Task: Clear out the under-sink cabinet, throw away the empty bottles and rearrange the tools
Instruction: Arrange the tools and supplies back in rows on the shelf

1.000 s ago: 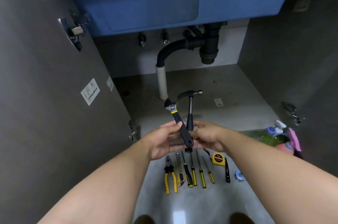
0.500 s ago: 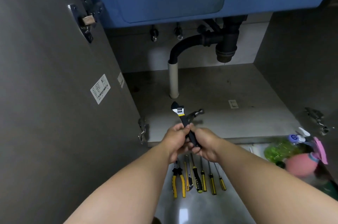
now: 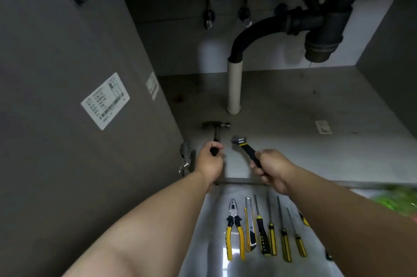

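Note:
My left hand (image 3: 209, 160) grips the black handle of a claw hammer (image 3: 216, 127), whose head points away over the front left of the cabinet floor (image 3: 316, 152). My right hand (image 3: 272, 167) grips the black handle of an adjustable wrench (image 3: 242, 142) with a yellow band, jaw aimed up and left. The two tools are held apart, side by side. On the tiled floor below my arms lie yellow-handled pliers (image 3: 234, 229), a utility knife (image 3: 250, 227) and several screwdrivers (image 3: 272, 235) in a row.
A white drain pipe (image 3: 234, 87) rises from the cabinet floor into a black trap (image 3: 320, 28) under the blue sink. The open left door (image 3: 67, 118) carries a white label and hinges. A blurred green bottle (image 3: 397, 200) shows at the right edge.
My hands have separated: the hammer now sits in my left hand and the wrench in my right, both lowered toward the cabinet floor. The camera moved closer to the cabinet.

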Demonstrator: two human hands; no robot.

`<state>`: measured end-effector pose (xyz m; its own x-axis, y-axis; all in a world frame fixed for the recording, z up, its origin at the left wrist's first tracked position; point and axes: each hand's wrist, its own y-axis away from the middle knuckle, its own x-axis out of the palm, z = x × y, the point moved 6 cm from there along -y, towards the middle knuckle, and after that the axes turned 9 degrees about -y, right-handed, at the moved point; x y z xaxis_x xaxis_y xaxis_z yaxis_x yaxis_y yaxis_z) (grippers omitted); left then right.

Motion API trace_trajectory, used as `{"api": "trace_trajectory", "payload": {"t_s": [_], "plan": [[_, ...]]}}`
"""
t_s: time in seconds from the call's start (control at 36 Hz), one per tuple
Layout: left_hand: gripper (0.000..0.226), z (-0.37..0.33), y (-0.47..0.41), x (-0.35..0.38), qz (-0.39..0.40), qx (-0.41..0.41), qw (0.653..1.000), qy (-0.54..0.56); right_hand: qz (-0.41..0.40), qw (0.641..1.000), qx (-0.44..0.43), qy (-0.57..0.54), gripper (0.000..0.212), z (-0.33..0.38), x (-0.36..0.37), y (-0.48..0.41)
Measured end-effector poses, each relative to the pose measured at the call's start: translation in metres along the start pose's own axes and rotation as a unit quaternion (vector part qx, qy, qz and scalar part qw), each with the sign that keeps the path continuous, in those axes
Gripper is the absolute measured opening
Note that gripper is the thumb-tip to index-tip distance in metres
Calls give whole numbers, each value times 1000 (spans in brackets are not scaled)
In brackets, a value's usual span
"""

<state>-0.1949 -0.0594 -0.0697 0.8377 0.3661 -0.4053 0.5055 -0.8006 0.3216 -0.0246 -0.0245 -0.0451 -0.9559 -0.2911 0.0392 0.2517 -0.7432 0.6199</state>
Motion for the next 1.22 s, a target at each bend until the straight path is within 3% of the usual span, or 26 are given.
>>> {"api": "trace_trajectory", "payload": {"t_s": [0.42,0.64,0.72,0.92,1.22], "plan": [[25,35,-54,2,-55,-3,998,-17,25,998,17,-48,18,-24,8,-61],[38,32,-73,0,-63,30,973,-218,38,996,29,-80,16,-25,27,-87],[48,30,-76,-2,-68,40,956,-281,47,995,34,-84,25,-29,36,-95],[65,44,-68,0,-75,54,950,-298,12,997,-30,65,67,-36,47,-107],[82,59,-46,2,-98,108,947,-288,-3,993,-59,104,84,-58,70,-120]]}}
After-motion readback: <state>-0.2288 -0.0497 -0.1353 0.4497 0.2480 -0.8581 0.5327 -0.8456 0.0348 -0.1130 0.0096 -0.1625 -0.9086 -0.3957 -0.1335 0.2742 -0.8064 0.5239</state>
